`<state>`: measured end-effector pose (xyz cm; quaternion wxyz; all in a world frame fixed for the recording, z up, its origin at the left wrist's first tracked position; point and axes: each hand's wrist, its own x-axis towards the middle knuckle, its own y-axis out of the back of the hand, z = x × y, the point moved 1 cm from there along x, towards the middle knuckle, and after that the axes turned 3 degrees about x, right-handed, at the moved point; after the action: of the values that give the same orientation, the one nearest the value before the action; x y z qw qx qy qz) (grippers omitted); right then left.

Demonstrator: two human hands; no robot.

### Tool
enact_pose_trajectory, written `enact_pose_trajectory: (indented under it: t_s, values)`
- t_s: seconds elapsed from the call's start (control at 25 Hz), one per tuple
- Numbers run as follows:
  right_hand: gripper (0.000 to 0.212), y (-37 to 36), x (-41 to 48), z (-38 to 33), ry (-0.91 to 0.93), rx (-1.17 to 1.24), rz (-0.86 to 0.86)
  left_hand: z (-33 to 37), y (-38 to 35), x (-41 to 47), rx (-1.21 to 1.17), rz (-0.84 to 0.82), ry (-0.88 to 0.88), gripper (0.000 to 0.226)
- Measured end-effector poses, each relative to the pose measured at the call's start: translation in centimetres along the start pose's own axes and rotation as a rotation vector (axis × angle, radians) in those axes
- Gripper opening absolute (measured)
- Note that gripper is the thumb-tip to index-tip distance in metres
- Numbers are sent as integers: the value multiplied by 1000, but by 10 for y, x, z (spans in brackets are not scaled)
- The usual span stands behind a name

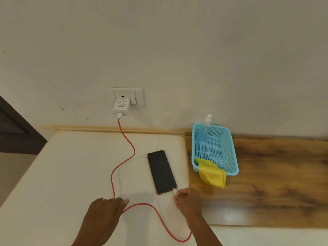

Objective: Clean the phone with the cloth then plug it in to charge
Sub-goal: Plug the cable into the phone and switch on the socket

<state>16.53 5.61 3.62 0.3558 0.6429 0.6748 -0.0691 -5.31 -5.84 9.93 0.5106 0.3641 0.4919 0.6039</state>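
A black phone (161,171) lies screen up on the white tabletop (71,174). A red charging cable (124,157) runs from a white charger (121,107) in the wall socket down across the table and loops to the phone's near end. My right hand (186,199) pinches the cable's white plug (174,190) at the phone's bottom edge. My left hand (104,215) rests flat on the table, fingers over the cable. A yellow cloth (212,173) hangs over the near rim of a blue basket (230,150).
A clear spray bottle (205,127) stands in the basket's far corner. The basket sits on a dark wooden board (275,183) at the right. The wall socket plate (140,98) is above the table's back edge. A dark door shows at far left.
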Motion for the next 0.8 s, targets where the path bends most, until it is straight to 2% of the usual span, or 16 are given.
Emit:
enact_pose_trajectory:
  t_s: [0.08, 0.12, 0.32, 0.44, 0.52, 0.6, 0.72, 0.8]
  values:
    - [13, -11, -8, 2, 169, -288, 121, 4, 2, 3, -185, 74, 85, 29]
    - [16, -15, -11, 3, 223, -329, 180, 6, 5, 4, -211, 112, 113, 27]
    - [27, -23, -23, 15, 354, -432, 267, 10, 11, 7, -162, 265, 80, 48]
    - [13, -30, -33, 21, 431, -466, 322, 23, 4, 6, -45, 289, -35, 58]
    - [10, -35, -35, 25, 434, -497, 373, 44, -12, 8, 21, 150, -103, 62]
    - [11, -41, -39, 23, 369, -523, 380, 71, -35, 13, 79, -80, -129, 47]
    - [12, -47, -37, 21, 369, -479, 425, 89, -71, 21, 32, -319, 24, 61]
    - [9, -51, -34, 24, 358, -443, 462, 95, -82, 29, -65, -308, 139, 63]
